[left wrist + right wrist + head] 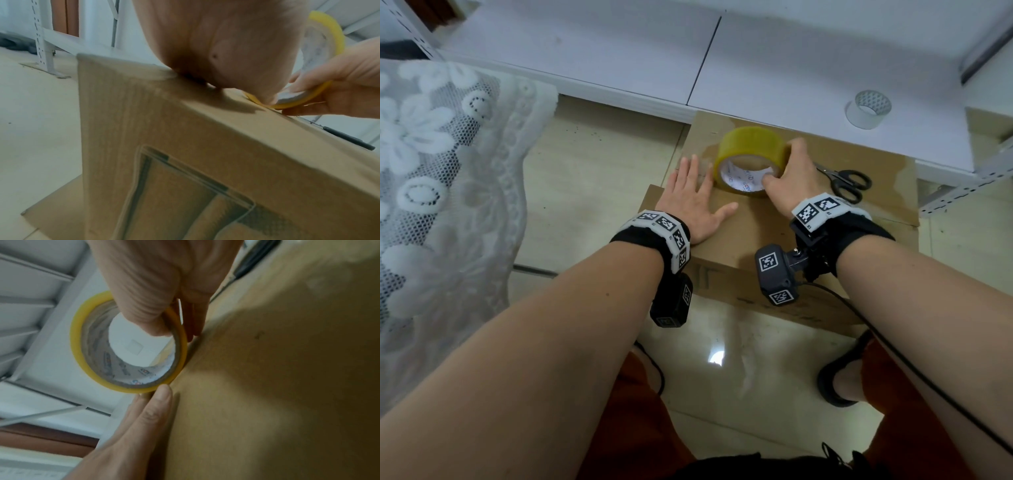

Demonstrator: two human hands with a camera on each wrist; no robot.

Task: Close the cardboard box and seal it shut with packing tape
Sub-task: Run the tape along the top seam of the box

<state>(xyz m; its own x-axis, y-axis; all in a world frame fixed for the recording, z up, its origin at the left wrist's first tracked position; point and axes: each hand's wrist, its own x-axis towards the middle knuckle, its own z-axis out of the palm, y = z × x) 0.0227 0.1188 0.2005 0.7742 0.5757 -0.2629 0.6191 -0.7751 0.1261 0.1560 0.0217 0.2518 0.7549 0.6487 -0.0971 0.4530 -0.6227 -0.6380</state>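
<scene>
Left hand lies flat, fingers straight, pressing the closed top of the cardboard box; its fingertips sit just left of the tape roll. The roll stands on edge on the box top. Right hand grips it, thumb through the core, fingers curled over the rim. Scissors lie further right. Judgement: the tape would be drawn rightward, away from the bracing left hand.

Black scissors, lace cloth, white roll

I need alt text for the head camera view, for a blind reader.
A right hand grips a yellow roll of packing tape on a closed brown cardboard box; the left hand lies flat beside it, black-handled scissors nearby.
</scene>
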